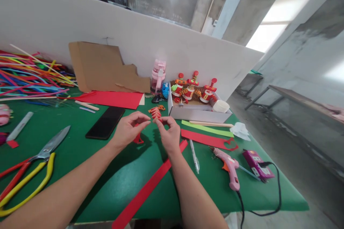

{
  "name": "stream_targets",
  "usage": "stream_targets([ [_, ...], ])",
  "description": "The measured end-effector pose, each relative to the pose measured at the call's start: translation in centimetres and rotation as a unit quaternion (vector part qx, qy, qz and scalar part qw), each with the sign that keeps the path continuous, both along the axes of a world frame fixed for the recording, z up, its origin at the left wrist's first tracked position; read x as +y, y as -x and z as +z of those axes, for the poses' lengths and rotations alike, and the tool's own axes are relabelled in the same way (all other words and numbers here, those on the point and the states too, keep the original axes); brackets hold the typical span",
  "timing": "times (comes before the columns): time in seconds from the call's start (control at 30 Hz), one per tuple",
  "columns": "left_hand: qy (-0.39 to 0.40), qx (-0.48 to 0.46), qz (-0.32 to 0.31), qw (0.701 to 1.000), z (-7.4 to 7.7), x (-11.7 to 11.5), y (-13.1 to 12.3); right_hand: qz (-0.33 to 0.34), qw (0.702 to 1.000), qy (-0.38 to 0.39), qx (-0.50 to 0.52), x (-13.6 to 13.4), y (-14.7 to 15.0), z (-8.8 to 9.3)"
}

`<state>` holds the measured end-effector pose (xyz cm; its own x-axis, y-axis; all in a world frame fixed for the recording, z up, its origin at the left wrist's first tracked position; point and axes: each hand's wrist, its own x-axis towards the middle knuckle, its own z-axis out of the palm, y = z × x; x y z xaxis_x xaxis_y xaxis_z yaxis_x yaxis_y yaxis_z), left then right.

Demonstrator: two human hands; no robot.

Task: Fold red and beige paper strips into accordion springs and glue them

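Note:
Over the green table [129, 171] my left hand [129, 128] and my right hand [168, 134] meet, both pinched on a small folded piece of red paper [156, 117] held between the fingertips. A bit of red paper [138, 139] also shows below my left hand. A long red paper strip [145, 191] runs from under my right wrist toward the table's near edge. Several small folded orange-red pieces [156, 110] lie just beyond my fingers.
A black phone [105, 123] and yellow-handled scissors [34, 164] lie at left, pipe cleaners [29, 75] at far left. A box of red craft figures [196, 103], a pink bottle [158, 76], cardboard [102, 66], a pen [194, 156], a pink glue gun [228, 168] and a power strip [258, 164] are at right.

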<state>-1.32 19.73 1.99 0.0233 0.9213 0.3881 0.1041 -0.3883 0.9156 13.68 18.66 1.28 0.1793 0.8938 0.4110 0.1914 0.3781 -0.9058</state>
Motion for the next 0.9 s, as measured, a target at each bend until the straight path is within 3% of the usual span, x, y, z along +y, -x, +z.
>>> stream_targets([
  [0.17, -0.019, 0.054, 0.007, 0.998, -0.5, 0.2, 0.2, -0.003, 0.994, -0.058, -0.088, -0.3, 0.1, 0.0],
  [0.4, 0.024, 0.049, -0.007, 0.998, -0.7, 0.5, 0.4, 0.017, 0.989, -0.060, -0.135, -0.2, 0.2, -0.5],
  [0.7, 0.054, 0.021, 0.011, 0.998, -0.9, 0.3, -0.2, -0.015, 0.999, 0.043, 0.008, -0.4, 1.3, -0.6],
  [0.9, 0.093, -0.073, 0.067, 0.991, -1.4, 0.1, -0.8, 0.061, 0.978, 0.141, 0.140, 0.1, 1.7, -1.7],
])
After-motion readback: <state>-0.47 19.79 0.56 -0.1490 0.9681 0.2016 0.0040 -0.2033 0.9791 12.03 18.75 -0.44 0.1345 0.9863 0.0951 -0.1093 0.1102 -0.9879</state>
